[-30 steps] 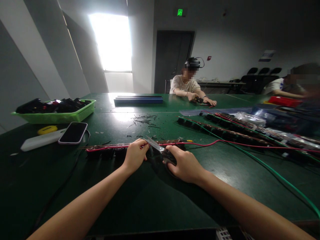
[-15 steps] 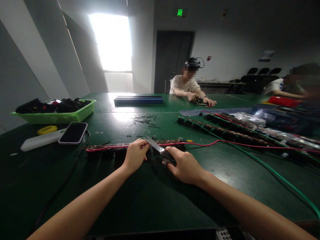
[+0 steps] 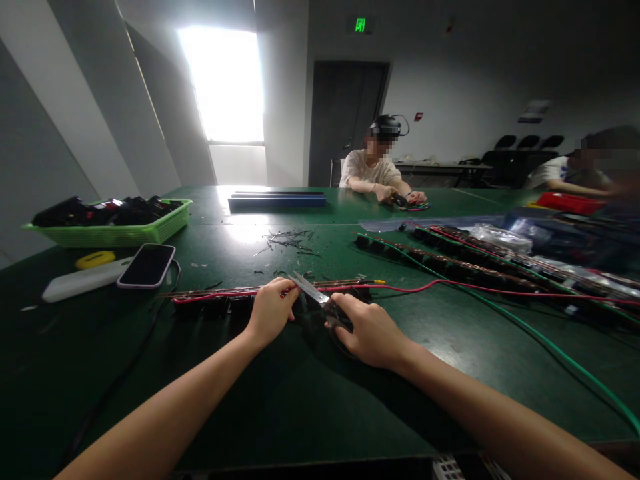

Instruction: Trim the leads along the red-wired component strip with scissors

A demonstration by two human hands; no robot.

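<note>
My right hand (image 3: 370,332) is closed round the dark handles of a pair of scissors (image 3: 314,292). Their silver blades point up and left, slightly parted, with the tips beside the fingers of my left hand (image 3: 271,307). That hand pinches at the middle of a long black strip of parts (image 3: 200,308); what lies between its fingertips is hidden. A red wire (image 3: 410,290) runs along the strip and off to the right. Thin copper-coloured rods lie along the strip's top. Beyond it, thin black offcuts (image 3: 290,240) are scattered in a loose heap.
At left stand a green basket (image 3: 165,230) of black parts, a phone (image 3: 146,265), a white case (image 3: 85,280) and a yellow object (image 3: 95,259). More strips (image 3: 450,267) and a green wire (image 3: 545,343) lie right. A co-worker (image 3: 373,170) sits across the green table, another at far right.
My hands and the scissors have hardly moved. Across the table, the co-worker's outstretched hand has drawn in toward the other one, and coloured wires show beside it.
</note>
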